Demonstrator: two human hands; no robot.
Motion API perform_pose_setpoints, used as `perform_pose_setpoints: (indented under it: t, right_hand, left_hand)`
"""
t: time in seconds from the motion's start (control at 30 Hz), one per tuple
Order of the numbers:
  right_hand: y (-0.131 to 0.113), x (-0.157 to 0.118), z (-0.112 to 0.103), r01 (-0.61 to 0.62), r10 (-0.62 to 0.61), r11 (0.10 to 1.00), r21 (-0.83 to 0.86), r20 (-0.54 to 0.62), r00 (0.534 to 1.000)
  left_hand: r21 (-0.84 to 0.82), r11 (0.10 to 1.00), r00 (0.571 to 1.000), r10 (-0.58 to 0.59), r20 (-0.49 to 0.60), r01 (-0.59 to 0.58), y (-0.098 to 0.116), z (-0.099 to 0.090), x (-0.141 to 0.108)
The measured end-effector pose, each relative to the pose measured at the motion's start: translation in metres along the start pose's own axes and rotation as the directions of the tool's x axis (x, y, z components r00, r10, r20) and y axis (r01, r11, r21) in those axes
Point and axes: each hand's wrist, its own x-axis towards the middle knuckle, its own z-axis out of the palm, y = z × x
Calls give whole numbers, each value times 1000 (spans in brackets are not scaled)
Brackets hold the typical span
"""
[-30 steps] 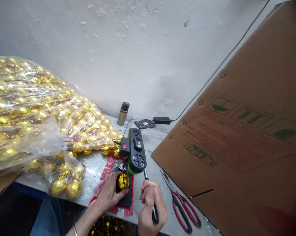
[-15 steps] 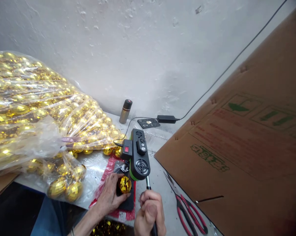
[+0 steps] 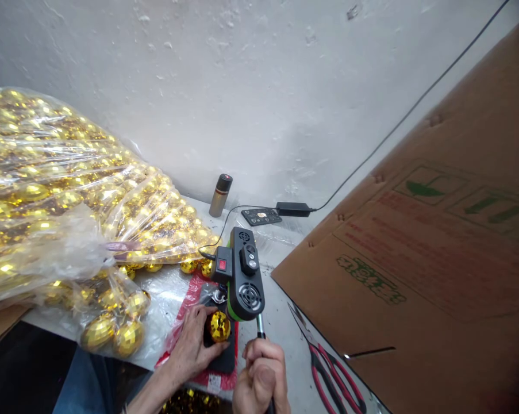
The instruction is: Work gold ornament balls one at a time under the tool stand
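A small gold mirror ball (image 3: 220, 326) sits on the black base plate (image 3: 222, 363) of a bench device. My left hand (image 3: 195, 340) pinches it between thumb and fingers from the left side. Just above and to the right stands the device's black top housing (image 3: 246, 276), with round vent grilles, green edging and a red switch (image 3: 222, 264). A metal lever with a black handle (image 3: 261, 332) sticks out toward me on the right. Wrapped round this lever handle is my right hand (image 3: 262, 376), closed in a fist that hides most of the grip.
Large plastic bags of gold balls (image 3: 69, 167) fill the left. Red-handled scissors (image 3: 334, 374) lie right of my hand, beside a big cardboard box (image 3: 414, 247). Near the wall are a dark-capped bottle (image 3: 220, 195), a black patterned card (image 3: 261, 216) and a power adapter (image 3: 292, 209) with its cable.
Almost nothing differs. Both hands keep their holds on the mirror ball and the lever handle, while the whole view has shifted very slightly.
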Motion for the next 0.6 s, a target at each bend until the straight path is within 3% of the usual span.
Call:
perform_pose_setpoints:
  t: [0.2, 0.37, 0.6]
  right_hand:
    - [2, -4, -2, -38, 38, 999, -20, 5, 999]
    - [6, -2, 0, 22, -22, 1000, 19, -8, 1000]
    - [14, -6, -5, -30, 29, 998, 50, 26, 999]
  left_hand:
    - [-16, 1000, 1000, -1, -3, 1, 0, 2, 0]
    - [-18, 1000, 1000, -7, -10, 7, -1, 3, 0]
    - [-13, 999, 999, -32, 29, 32, 1, 4, 2]
